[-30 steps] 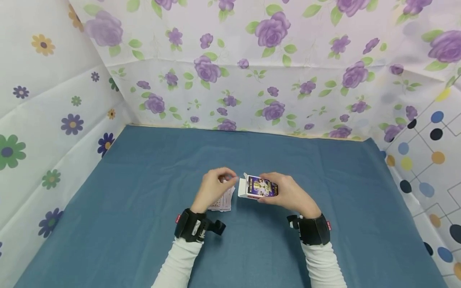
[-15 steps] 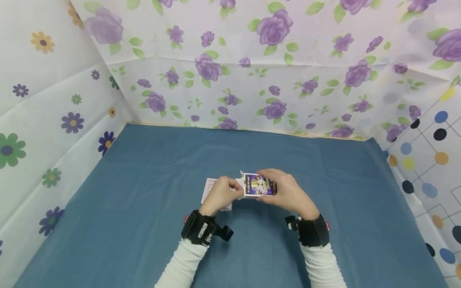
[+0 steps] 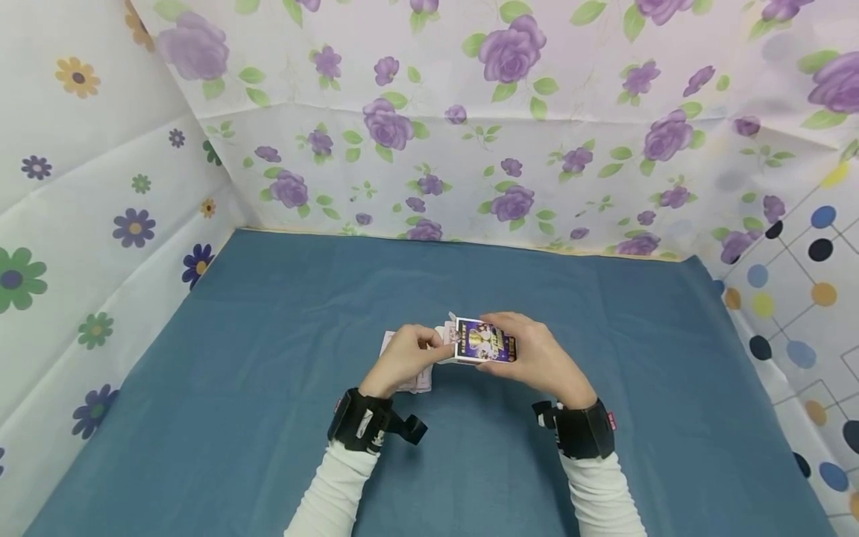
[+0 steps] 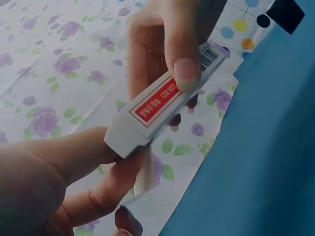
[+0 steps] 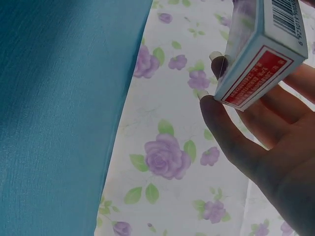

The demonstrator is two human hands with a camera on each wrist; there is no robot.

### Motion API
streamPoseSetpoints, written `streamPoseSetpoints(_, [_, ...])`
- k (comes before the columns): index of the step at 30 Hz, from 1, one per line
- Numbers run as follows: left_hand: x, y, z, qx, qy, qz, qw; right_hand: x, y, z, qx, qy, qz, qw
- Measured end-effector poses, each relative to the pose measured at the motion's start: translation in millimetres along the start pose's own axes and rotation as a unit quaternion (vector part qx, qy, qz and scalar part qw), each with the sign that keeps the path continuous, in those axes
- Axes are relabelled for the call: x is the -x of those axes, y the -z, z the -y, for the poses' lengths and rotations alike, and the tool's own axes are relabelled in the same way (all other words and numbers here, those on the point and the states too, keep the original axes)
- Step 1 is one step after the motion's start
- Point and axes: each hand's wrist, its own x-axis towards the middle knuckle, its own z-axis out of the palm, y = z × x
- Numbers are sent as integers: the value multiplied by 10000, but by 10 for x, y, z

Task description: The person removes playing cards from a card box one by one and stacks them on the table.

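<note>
Above the blue tabletop (image 3: 241, 418), between the two hands, the box (image 3: 486, 341) is held up, its open end facing left. The right hand (image 3: 532, 359) grips the other end, thumb on the near narrow side and fingers around the far one. The left hand (image 3: 406, 358) pinches at the open end with thumb and finger; whether a flap or a card edge is caught there too, I cannot tell. Cards (image 3: 422, 382) lie on the tabletop below the left hand and are partly covered by it.

A likely trouble is cards snagging on the flap (image 3: 452, 318) or bending, if they meet the narrow mouth at a slant. Squeezing too hard with the right hand could pinch the thin walls inward and jam them; too loose a hold could let the box slip or tilt, spilling whatever is inside. The left wrist might also brush the cards below and scatter them.

The front is purple with a gold cup and lettering too small to read. Red panels carry white characters, one line seemingly with "2023", and a barcode shows numbers starting with 6.
</note>
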Motion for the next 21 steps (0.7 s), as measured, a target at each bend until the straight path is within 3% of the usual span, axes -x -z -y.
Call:
streamPoseSetpoints(4, [-13,14,5,158,-43,159,9997,4,8,-10,30,11,-21,10000])
streamPoseSetpoints(10, [-30,64,19,666,230,228,9973,5,36,-26,45,47,-116,9999])
streamPoseSetpoints(21, [-11,258,58,940,120,-314,9950,8,59,-56,130,-79,-104,9998])
